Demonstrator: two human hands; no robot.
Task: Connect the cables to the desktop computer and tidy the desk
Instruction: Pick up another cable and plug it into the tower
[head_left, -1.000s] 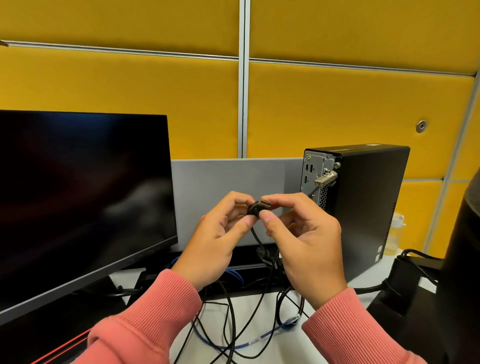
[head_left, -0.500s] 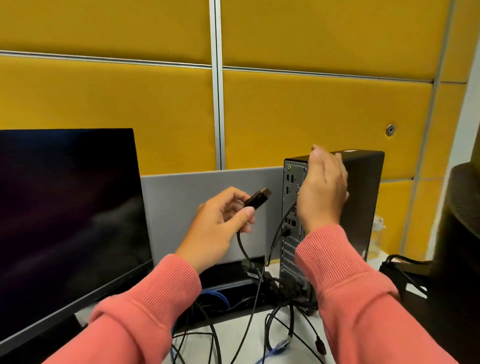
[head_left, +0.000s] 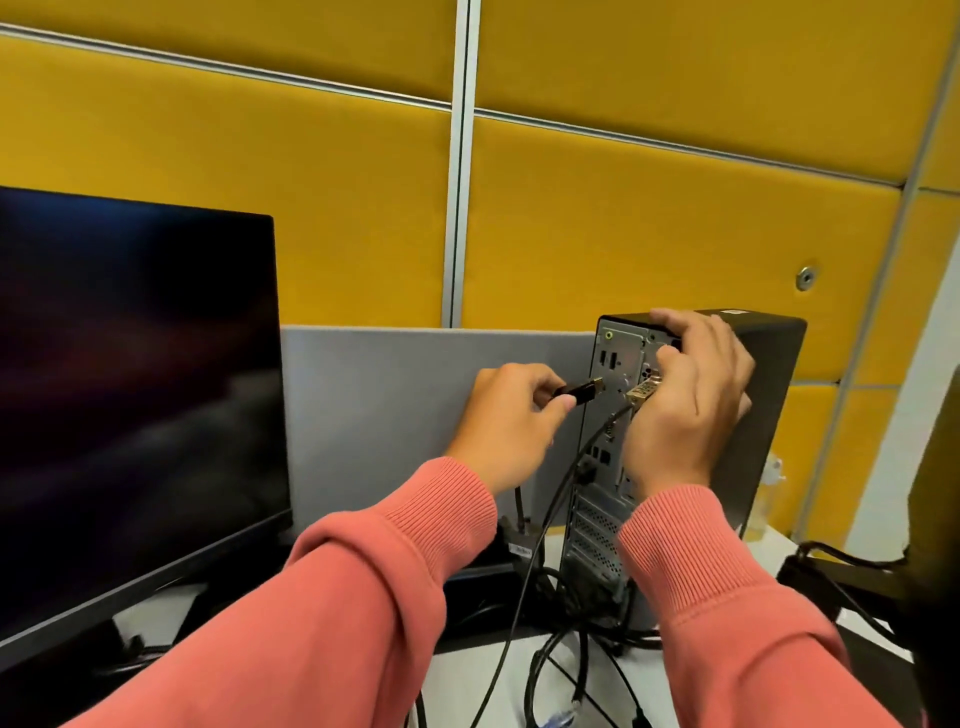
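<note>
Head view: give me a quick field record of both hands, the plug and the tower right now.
left hand: pinches black cable plug, metal tip pointing at the rear panel
plug state: tip at a port, not seen seated
right hand: grips the top rear edge of the desktop tower, steadying it
other connector: metal-shelled plug on the rear panel, by the right hand
monitor: dark, left of the tower
desk: loose cables below the tower

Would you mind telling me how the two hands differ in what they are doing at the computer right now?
The left hand pinches a black cable plug, its tip at the rear panel; the right hand holds no plug and grips the top rear of the desktop computer. The left hand is off the case; the right rests on it. Both wear pink sleeves.
</note>
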